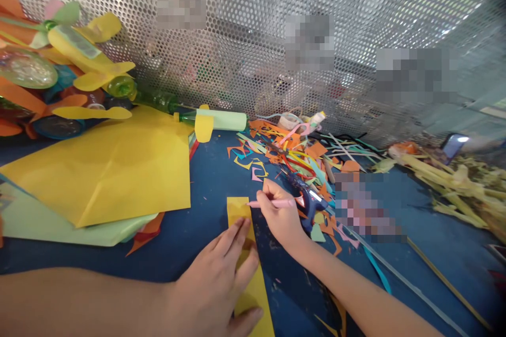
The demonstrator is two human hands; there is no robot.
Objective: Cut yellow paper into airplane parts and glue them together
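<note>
I see the yellow paper strip (259,295) lying flat on the blue tabletop (207,181), running toward me. My left hand (209,274) is open, fingers pressing down on the strip. My right hand (282,221) pinches a pink pen (281,203), its tip by the strip's far right corner. The strip looks light and thin, stiff enough to lie flat, but I think it could slip or crease. Flat fingers near the pen tip look like the best hold. Bare blue shows between the strip and the big yellow sheet (150,168). On the right, the glue gun (312,200) and paper scraps (316,150) sit close, so my right hand has less room.
</note>
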